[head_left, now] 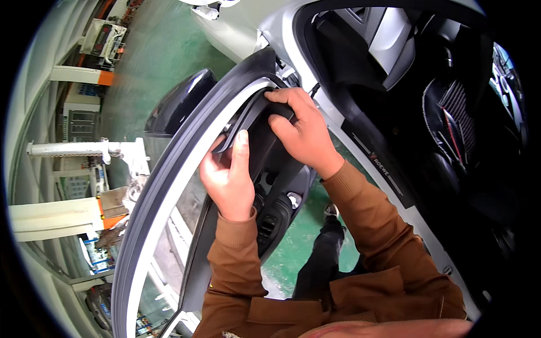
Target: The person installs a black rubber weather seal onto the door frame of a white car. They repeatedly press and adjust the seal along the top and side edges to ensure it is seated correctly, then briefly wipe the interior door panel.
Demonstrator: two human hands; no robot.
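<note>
A black curved trim piece [243,119] sits at the front corner of the open car door's window frame [147,217]. My left hand [230,183] grips its lower end, thumb on the near face and fingers partly hidden behind it. At the upper end my right hand [304,132] is closed, index fingertip and thumb pressed to the dark trim; its other fingers are mostly hidden. Below my hands lies the black door panel with a window switch panel [270,225]. How the trim is seated against the frame is hard to make out.
Outside the door is the black side mirror [181,101]. To the right, the car's sill [375,169] and dark interior with a seat [451,118] show. A white metal lift arm [84,149] and posts stand at left, above a green floor [163,42].
</note>
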